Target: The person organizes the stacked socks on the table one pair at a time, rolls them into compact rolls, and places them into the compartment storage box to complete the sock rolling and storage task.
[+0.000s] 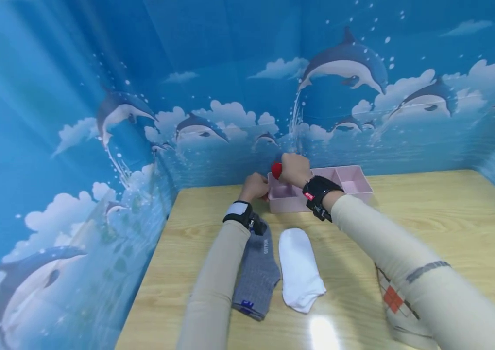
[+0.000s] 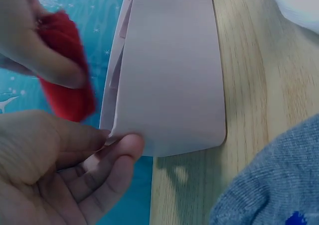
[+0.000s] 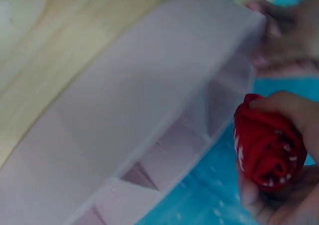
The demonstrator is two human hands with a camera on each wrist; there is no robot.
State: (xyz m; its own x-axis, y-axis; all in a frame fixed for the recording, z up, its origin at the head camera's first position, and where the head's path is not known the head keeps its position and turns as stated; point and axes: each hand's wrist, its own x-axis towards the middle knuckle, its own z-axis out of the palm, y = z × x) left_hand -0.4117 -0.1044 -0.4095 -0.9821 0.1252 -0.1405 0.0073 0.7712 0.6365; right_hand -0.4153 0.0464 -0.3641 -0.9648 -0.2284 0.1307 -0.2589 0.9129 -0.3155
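Observation:
My right hand (image 1: 295, 169) holds a rolled red sock (image 3: 271, 143) with small white marks, fingers curled round it, above the left end of a pink divided box (image 1: 291, 206). In the right wrist view the roll's spiral end faces the camera. My left hand (image 2: 65, 160) pinches the box's rim at its left corner between thumb and fingers. Part of the box is hidden behind the right hand and wrist. A grey sock (image 1: 258, 272) lies flat below the left wrist, partly covered by the left arm, with a white sock (image 1: 300, 270) beside it.
A sock with an orange diamond pattern (image 1: 393, 300) lies at the right, partly under the right forearm. The box stands at the back of the wooden table (image 1: 426, 214), against a blue dolphin-print curtain (image 1: 230, 141). Its right compartment (image 1: 354, 182) shows.

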